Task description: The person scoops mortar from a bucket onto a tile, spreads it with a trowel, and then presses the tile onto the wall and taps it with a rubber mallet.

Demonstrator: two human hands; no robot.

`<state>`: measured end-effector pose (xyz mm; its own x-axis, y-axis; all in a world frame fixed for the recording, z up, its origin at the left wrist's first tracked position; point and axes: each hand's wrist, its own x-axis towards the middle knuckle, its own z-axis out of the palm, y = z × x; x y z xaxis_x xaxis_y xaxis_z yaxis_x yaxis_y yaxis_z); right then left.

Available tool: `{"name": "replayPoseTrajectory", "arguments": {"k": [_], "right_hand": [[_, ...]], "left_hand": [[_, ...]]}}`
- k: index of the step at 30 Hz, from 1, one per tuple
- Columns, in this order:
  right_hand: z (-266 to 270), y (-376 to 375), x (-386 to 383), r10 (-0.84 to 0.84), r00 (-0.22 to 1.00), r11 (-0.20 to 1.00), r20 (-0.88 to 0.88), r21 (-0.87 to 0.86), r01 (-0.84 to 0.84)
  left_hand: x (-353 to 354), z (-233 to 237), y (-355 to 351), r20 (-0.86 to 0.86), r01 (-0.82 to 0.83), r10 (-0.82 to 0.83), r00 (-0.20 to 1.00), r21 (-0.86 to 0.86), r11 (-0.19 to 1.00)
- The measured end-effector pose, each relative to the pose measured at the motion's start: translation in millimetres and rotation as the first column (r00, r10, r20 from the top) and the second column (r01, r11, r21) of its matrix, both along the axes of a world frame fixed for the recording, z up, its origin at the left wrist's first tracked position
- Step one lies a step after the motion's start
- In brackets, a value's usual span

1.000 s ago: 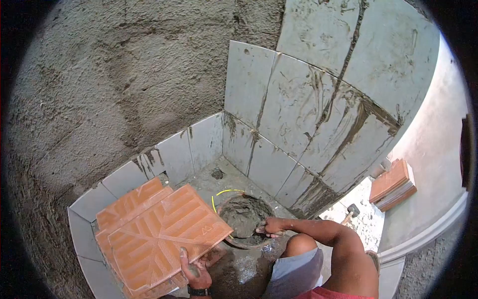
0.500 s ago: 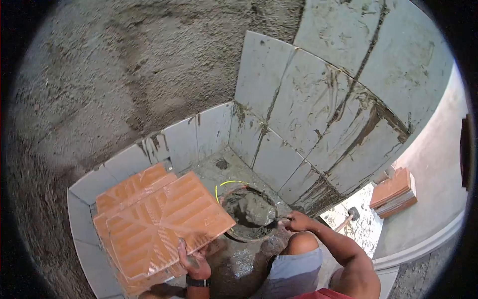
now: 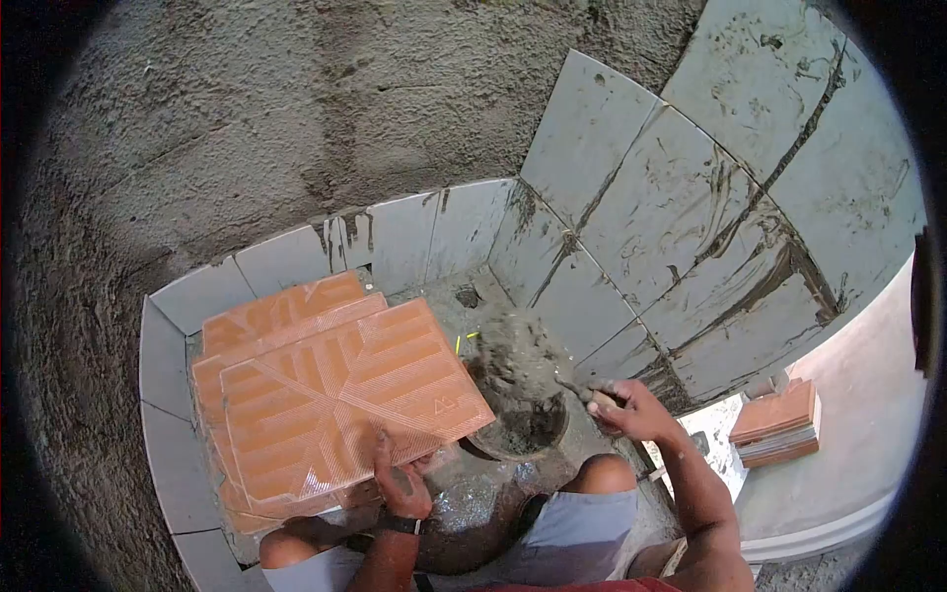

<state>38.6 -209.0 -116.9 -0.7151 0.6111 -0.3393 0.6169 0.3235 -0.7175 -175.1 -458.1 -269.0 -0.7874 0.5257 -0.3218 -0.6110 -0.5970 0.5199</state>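
Observation:
My left hand (image 3: 402,485) is closed on the near edge of an orange-backed tile (image 3: 340,400), thumb over its ribbed back, which faces up. More tiles lie stacked under and behind it. In my right hand (image 3: 633,412) is a trowel (image 3: 596,398), gripped by its handle. A heap of wet grey mortar (image 3: 518,357) sits on the trowel and hides most of the blade. Beneath the mortar stands a round bucket (image 3: 478,452), with more mortar inside, just right of the held tile.
Light tiles (image 3: 681,197) smeared with mortar cover the right wall; a low tile row (image 3: 404,237) edges the rough cement wall (image 3: 237,128). Another tile stack (image 3: 776,424) stands at far right. My knees flank the work area. A dark hole (image 3: 467,295) shows in the floor.
My right hand has risen, lifting the trowel with a heap of mortar out of the bucket. My left hand keeps its hold on the tile; the view has shifted.

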Motion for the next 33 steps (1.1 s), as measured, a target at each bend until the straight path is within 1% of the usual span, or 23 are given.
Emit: {"name": "replayPoseTrajectory", "arguments": {"k": [1,2,3,4,5,6,7,8,9,10,11,12,14,15,17,20,21,23,25,26,29,30,33], "right_hand": [[5,-5,-13,0.060,0.998,0.996,-0.032,0.075,-0.057],[10,-11,-28,0.069,0.997,0.995,-0.031,0.079,-0.066],[15,-18,-45,0.137,0.989,0.984,-0.058,0.126,-0.129],[17,-25,-60,0.205,0.975,0.966,-0.081,0.176,-0.189],[13,-30,-75,0.216,0.973,0.963,-0.081,0.180,-0.199],[6,-34,-89,0.338,0.937,0.884,-0.087,0.370,-0.285],[2,-39,-103,0.455,0.888,0.762,-0.069,0.545,-0.349],[2,-48,-117,0.466,0.882,0.757,-0.067,0.547,-0.358],[2,-56,-130,0.490,0.872,0.689,-0.014,0.619,-0.377],[3,-63,-141,0.508,0.861,0.613,0.042,0.684,-0.395],[2,-71,-149,0.515,0.856,0.608,0.045,0.685,-0.402],[1,-77,-157,0.514,0.852,0.584,0.097,0.688,-0.431],[0,-88,-170,0.470,0.849,0.519,0.240,0.703,-0.486],[-2,-91,-174,0.480,0.841,0.511,0.249,0.700,-0.499],[-6,-95,-179,0.494,0.835,0.476,0.241,0.729,-0.492],[3,-103,-180,0.522,0.817,0.388,0.245,0.785,-0.483],[3,-106,-183,0.553,0.793,0.380,0.256,0.770,-0.513],[4,-113,-189,0.524,0.826,0.442,0.205,0.764,-0.470],[4,-119,-196,0.562,0.807,0.436,0.182,0.764,-0.476],[-1,-119,-196,0.562,0.809,0.437,0.171,0.769,-0.466],[-2,-125,-201,0.564,0.807,0.424,0.173,0.778,-0.463],[-4,-125,-200,0.581,0.801,0.417,0.144,0.793,-0.445],[-3,-128,-201,0.609,0.785,0.408,0.115,0.803,-0.435]], "left_hand": [[-1,-2,0,-0.031,0.022,-0.023,0.999,-0.014,1.000],[-1,-3,0,-0.062,0.043,-0.044,0.997,-0.029,0.999],[-1,-2,0,-0.062,0.033,-0.034,0.997,-0.025,0.999],[-1,0,1,-0.033,0.038,-0.041,0.999,-0.072,0.997],[-1,0,1,-0.002,0.045,-0.046,0.999,-0.118,0.992],[1,-18,1,-0.004,0.034,-0.035,0.999,-0.113,0.993],[5,-50,0,-0.204,0.008,-0.047,0.978,-0.188,0.982],[7,-67,-2,-0.393,-0.033,-0.074,0.917,-0.259,0.965],[5,-55,-3,-0.394,-0.044,-0.062,0.917,-0.256,0.966],[3,-30,-2,-0.240,0.028,-0.065,0.969,-0.154,0.988],[3,-9,-2,-0.081,0.085,-0.088,0.993,-0.040,0.996],[3,2,-2,-0.081,0.075,-0.077,0.994,-0.035,0.997],[2,15,-4,-0.171,0.123,-0.126,0.977,-0.026,0.992],[1,12,-4,-0.163,0.111,-0.113,0.980,-0.023,0.994],[2,4,-3,0.070,0.148,-0.144,0.987,-0.053,0.988],[4,9,0,0.030,0.106,-0.103,0.994,-0.083,0.991],[6,7,-1,0.052,0.073,-0.069,0.996,-0.093,0.993],[10,-3,0,-0.105,0.142,-0.162,0.981,-0.175,0.974],[9,-3,6,0.118,0.129,-0.118,0.986,-0.089,0.988],[9,-7,6,0.104,0.155,-0.148,0.983,-0.056,0.986],[9,-8,9,0.120,0.127,-0.115,0.986,-0.099,0.987],[12,-22,12,0.116,0.148,-0.134,0.984,-0.116,0.982],[8,3,5,0.102,0.157,-0.143,0.984,-0.139,0.978]]}}
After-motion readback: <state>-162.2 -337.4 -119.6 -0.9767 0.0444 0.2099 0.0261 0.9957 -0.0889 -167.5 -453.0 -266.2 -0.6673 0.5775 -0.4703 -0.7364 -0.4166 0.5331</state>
